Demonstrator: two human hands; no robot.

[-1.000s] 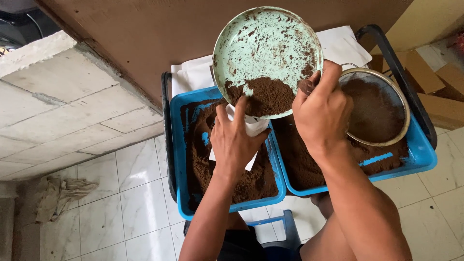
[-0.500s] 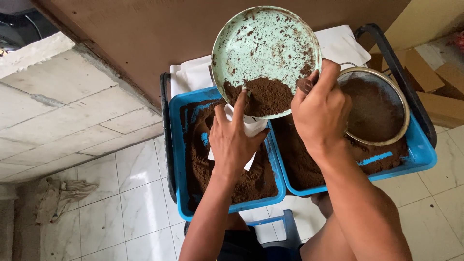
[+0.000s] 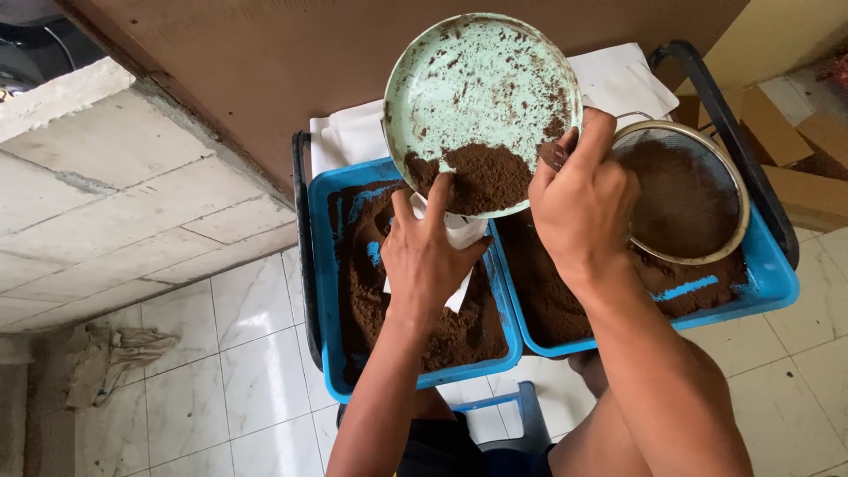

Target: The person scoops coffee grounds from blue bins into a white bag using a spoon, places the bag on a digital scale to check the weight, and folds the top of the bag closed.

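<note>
From my feed, the left hand and right hand both clamp the tilted green plate, brown powder pooled low, above the blue tray. Sieve sits right of it.

Brown cardboard boxes stacked at the right edge, beside the blue trays, flaps plain and partly cut off by the frame. One larger tan carton up in the top right corner. No labels, signs or screens anywhere.
</note>
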